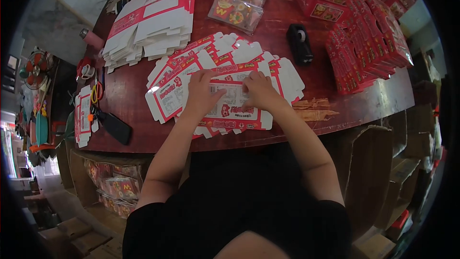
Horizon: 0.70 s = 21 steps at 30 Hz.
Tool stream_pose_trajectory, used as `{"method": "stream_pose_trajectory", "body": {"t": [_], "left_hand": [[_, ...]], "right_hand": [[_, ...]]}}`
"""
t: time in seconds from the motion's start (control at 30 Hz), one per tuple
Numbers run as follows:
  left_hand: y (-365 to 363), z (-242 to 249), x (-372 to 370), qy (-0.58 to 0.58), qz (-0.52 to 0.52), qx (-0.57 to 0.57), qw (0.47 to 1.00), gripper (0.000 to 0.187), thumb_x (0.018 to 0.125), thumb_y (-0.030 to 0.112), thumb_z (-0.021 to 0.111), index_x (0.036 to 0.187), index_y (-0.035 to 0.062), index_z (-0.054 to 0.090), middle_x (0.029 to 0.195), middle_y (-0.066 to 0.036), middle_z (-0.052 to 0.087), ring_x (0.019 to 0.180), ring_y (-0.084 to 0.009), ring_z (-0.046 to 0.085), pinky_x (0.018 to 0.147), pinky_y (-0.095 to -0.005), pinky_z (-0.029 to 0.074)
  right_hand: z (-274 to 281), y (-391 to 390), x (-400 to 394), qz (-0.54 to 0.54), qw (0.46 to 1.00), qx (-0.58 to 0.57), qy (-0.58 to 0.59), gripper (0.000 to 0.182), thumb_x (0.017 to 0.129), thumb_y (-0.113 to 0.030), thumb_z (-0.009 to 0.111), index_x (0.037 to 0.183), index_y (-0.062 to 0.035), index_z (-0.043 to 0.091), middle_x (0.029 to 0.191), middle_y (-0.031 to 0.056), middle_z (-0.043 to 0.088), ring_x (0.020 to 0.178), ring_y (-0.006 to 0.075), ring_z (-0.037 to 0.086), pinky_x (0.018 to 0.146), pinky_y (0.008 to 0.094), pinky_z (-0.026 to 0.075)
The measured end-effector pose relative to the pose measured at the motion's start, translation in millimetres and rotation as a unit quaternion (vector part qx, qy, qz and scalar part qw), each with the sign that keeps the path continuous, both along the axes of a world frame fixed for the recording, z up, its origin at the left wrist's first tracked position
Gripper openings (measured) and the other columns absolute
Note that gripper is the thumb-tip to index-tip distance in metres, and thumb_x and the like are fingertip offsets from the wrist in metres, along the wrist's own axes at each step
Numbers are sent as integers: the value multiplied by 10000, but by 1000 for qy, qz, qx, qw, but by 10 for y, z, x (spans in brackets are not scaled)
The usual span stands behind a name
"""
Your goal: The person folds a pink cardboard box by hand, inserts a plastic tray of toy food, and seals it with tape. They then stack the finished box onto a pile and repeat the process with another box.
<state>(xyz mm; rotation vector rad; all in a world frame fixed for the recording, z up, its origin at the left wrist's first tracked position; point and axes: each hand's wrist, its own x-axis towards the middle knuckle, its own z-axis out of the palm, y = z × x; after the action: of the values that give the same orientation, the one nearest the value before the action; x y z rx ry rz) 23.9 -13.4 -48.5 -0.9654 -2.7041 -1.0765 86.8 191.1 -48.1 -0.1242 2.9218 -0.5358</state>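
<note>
A flat red-and-white printed carton (230, 97) lies on top of a fanned pile of flat cartons (167, 84), in front of my body. My left hand (202, 91) is at its upper left, fingers bent on the red strip along the far edge, thumb pointing inward over the printed panel. At the upper right, my right hand (260, 90) has its fingers curled on the same strip, thumb on the panel. Both hands grip the carton near that edge. The undersides of the fingers are hidden.
White flat cartons (158, 24) are stacked at back left; clear-bagged toy sets (237, 12) lie at the back. A black tape dispenser (300, 45) stands right of the pile, near stacked red boxes (366, 43). A black phone (115, 128) lies left. Cardboard boxes (369, 163) flank me below the table.
</note>
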Motion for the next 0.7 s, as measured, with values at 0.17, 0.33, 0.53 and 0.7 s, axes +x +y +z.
{"method": "stream_pose_trajectory", "body": {"t": [0.17,0.33,0.53,0.7], "left_hand": [[-458,-84,62,-29,125,33,991,421,722,129,732,1089,50,541,1134,-145,507,1115,-318,450,952,-424,375],[-615,-187,192,-68,118,84,987,393,753,130,710,1083,32,520,1122,-153,498,1105,-318,446,947,-417,377],[-639,-175,355,-11,210,198,957,380,819,125,623,1149,37,455,1151,-131,453,1118,-272,436,952,-382,356],[-745,-188,134,-22,180,105,978,410,775,136,685,1127,41,499,1166,-141,481,1118,-295,447,948,-403,371]], "right_hand": [[-129,-23,6,-7,996,-47,79,764,420,-279,890,1060,-103,513,1091,90,501,1109,287,451,904,418,404],[-23,-46,-134,-18,999,-33,12,697,485,-215,867,1072,-79,517,1086,118,520,1084,292,480,918,388,409],[296,505,-151,-78,926,-369,8,369,732,-60,703,1052,-21,524,964,95,620,888,158,587,779,288,475],[593,1117,76,-271,715,-613,198,238,849,-19,588,1080,-4,531,1030,90,609,940,156,579,818,274,469]]}}
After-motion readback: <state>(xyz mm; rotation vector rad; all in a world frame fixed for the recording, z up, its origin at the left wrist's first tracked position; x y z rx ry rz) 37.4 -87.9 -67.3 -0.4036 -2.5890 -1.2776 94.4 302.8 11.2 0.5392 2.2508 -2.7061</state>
